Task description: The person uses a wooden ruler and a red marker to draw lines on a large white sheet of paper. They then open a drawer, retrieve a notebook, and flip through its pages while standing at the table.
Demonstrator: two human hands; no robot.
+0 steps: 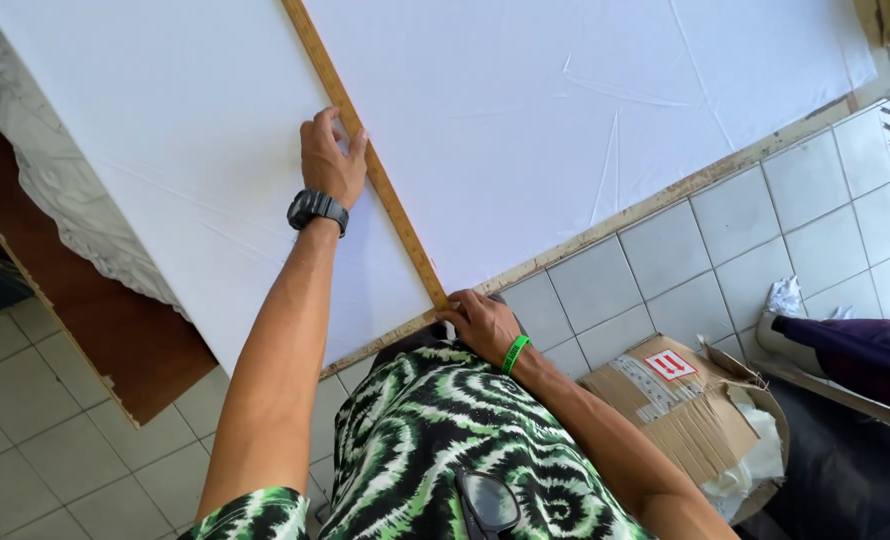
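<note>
A long wooden ruler [385, 195] lies across white fabric [525, 110] spread over a table. My left hand [330, 160], with a black watch on the wrist, presses flat on the ruler partway along it. My right hand [480, 322], with a green wristband, pinches the ruler's near end at the table edge [665, 195]; whether it holds anything else is hidden.
A torn cardboard box [685, 410] with white scraps sits on the tiled floor at right. Dark purple cloth [865, 355] lies beyond it. Lacy white fabric [65, 215] hangs over a brown surface [115, 330] at left.
</note>
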